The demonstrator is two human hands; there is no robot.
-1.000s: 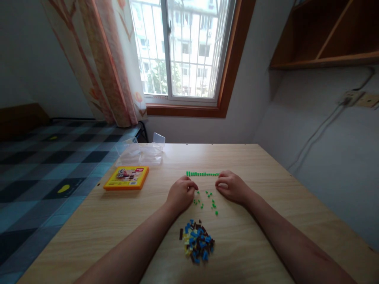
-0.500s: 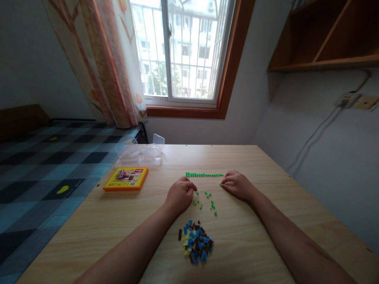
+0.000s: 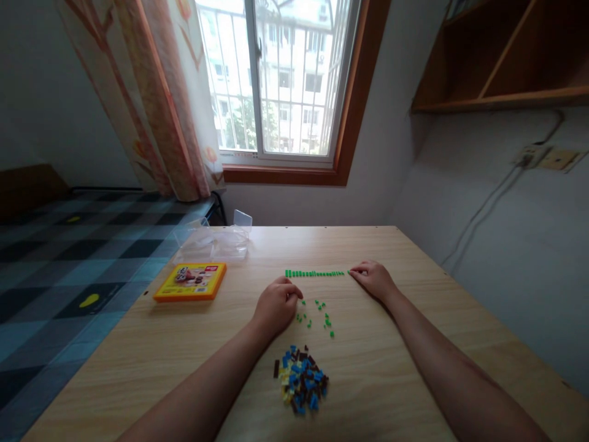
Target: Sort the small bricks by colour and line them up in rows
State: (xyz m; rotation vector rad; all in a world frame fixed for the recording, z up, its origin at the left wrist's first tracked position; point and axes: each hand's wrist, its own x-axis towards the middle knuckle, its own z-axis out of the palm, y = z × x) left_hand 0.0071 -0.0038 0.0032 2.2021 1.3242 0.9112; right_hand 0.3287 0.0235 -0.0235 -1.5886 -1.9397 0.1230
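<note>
A straight row of small green bricks (image 3: 314, 273) lies on the wooden table (image 3: 414, 368). My right hand (image 3: 372, 279) rests at the row's right end, fingertips pinched together against the last green brick. My left hand (image 3: 276, 304) lies curled on the table beside several loose green bricks (image 3: 317, 313); what its fingers hold, if anything, is hidden. Nearer to me sits a pile of blue, yellow and dark brown bricks (image 3: 300, 377).
An orange flat box (image 3: 191, 281) lies at the left of the table, with a clear plastic case (image 3: 216, 239) behind it. A bed with a checked cover (image 3: 69, 258) adjoins the table's left edge. Wall and window stand behind.
My right hand has moved right and away from me to the row's right end, and the green row has grown longer on that side. My left hand has barely shifted.
</note>
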